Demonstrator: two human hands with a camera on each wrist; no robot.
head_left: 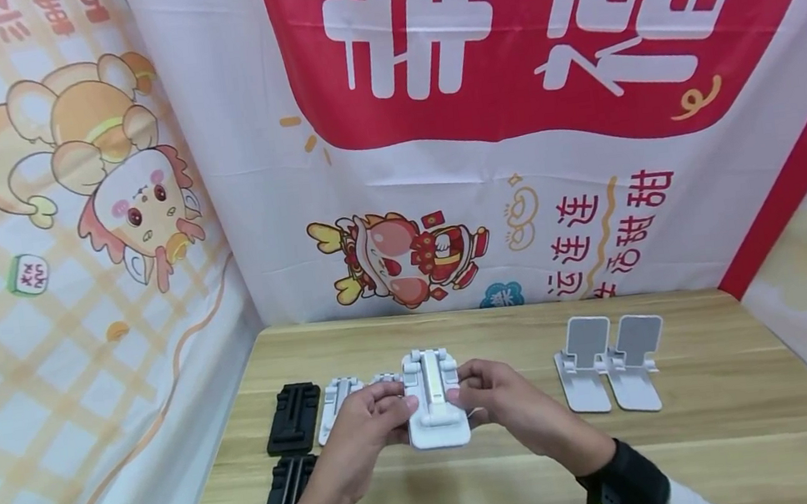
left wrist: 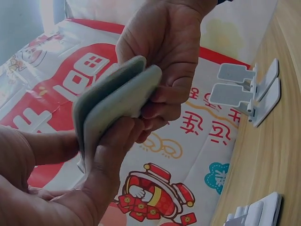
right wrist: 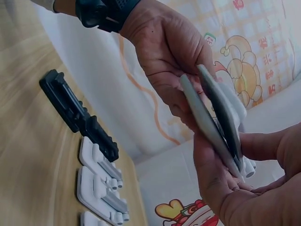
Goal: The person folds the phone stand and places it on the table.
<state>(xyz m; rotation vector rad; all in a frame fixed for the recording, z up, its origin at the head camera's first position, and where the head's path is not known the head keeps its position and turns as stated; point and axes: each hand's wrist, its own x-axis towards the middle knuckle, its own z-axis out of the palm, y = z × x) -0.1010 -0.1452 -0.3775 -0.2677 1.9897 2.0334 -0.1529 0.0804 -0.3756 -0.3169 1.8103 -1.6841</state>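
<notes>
Head view shows your left hand (head_left: 371,416) and right hand (head_left: 503,398) pinching a nearly folded white stand (head_left: 436,408) by its side edges, above the wooden table (head_left: 743,429). Both wrist views show its two plates (left wrist: 117,101) slightly parted, so the step looks like unfolding. Next probably calls for steadying one plate while swinging the other wider, like the opened stands (head_left: 587,391) at right.

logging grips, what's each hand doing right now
Left hand: holding a white stand by one side.
Right hand: holding the same stand's other side.
</notes>
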